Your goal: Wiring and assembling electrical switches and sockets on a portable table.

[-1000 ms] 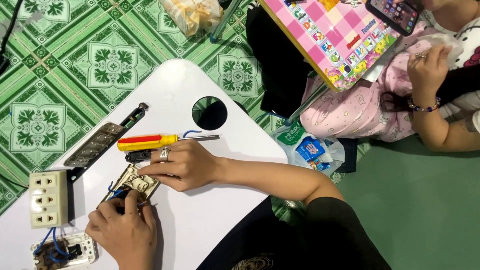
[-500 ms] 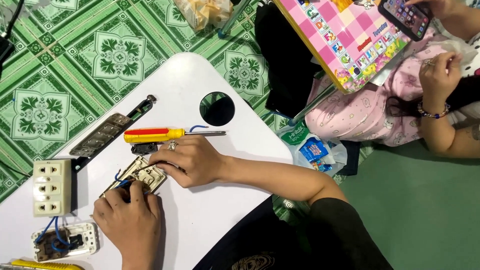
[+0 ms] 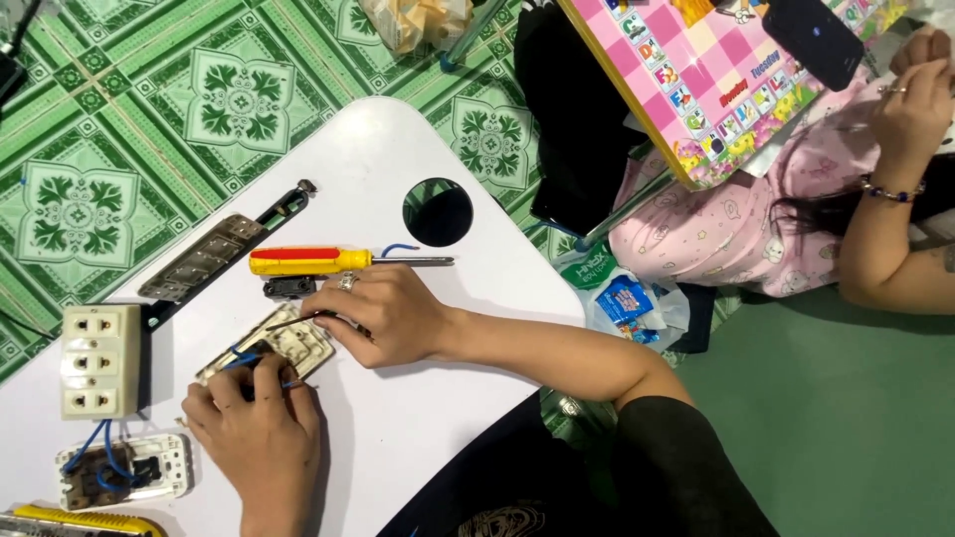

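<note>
A small cream switch plate (image 3: 267, 350) lies on the white tabletop (image 3: 418, 398), just below a yellow and red screwdriver (image 3: 310, 262) and a small black part (image 3: 289, 288). The right hand (image 3: 383, 313) is curled over the plate's upper right end, its fingers closed on a thin dark tool or wire (image 3: 298, 318); which of the two it is cannot be told. The left hand (image 3: 261, 430) is pressed to the plate's lower left end, fingers pinched shut around blue wire (image 3: 239, 360) at the plate's edge.

For this wiring step to go well, the plate should be kept flat and pinned by the left hand, so that it is not dragged while the thin piece is worked in. The blue wire is best held close to its end, and force kept light, since a slip would likely send the tip into the fingers alongside.

Further left, a three-socket outlet block (image 3: 99, 360) and an opened switch with blue wires (image 3: 124, 470) are set well apart from the work.
</note>
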